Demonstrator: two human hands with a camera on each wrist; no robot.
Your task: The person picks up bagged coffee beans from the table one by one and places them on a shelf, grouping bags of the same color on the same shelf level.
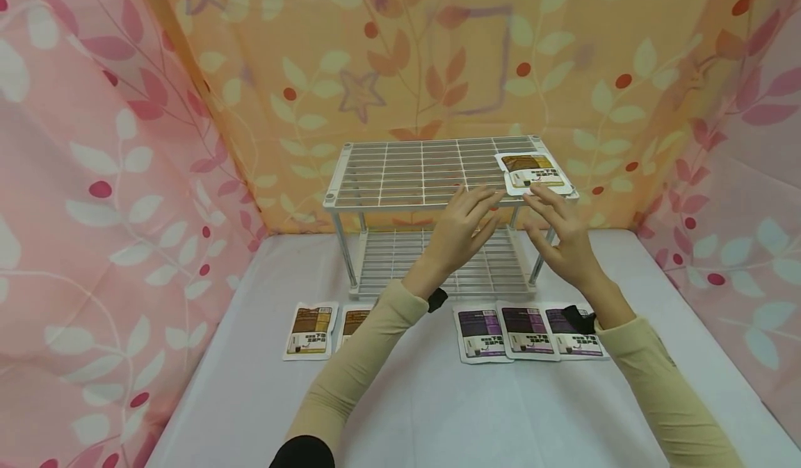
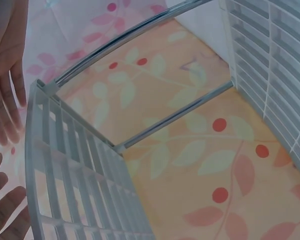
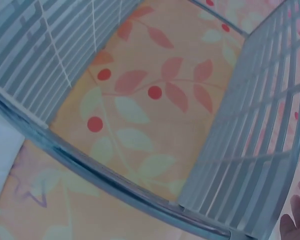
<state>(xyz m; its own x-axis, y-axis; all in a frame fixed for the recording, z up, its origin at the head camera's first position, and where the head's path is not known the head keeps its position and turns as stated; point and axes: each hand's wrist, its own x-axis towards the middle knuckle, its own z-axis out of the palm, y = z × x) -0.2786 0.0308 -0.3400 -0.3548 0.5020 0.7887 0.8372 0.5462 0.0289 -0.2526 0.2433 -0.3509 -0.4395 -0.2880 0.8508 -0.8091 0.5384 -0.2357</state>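
A white pouch with a brown and yellow label [image 1: 535, 174] lies flat at the right end of the rack's upper wire shelf [image 1: 403, 172]. My left hand [image 1: 459, 231] is by the shelf's front edge, its fingers extended and holding nothing. To its right, my right hand [image 1: 563, 242] has loosely bent fingers, with fingertips near the pouch's front edge; whether they touch it I cannot tell. In the right wrist view, fingers [image 3: 296, 215] show beside the upper shelf [image 3: 250, 130]. Both hands appear in part at the left of the left wrist view.
Below is the rack's lower shelf [image 1: 438, 263], joined by metal posts [image 1: 344, 249]. On the white table [image 1: 400, 412], purple-labelled pouches [image 1: 528, 332] overlap at front right. A brown-labelled pouch [image 1: 310, 332] lies at front left beside another partly hidden by my left sleeve [image 1: 359, 357]. Patterned cloth surrounds the table.
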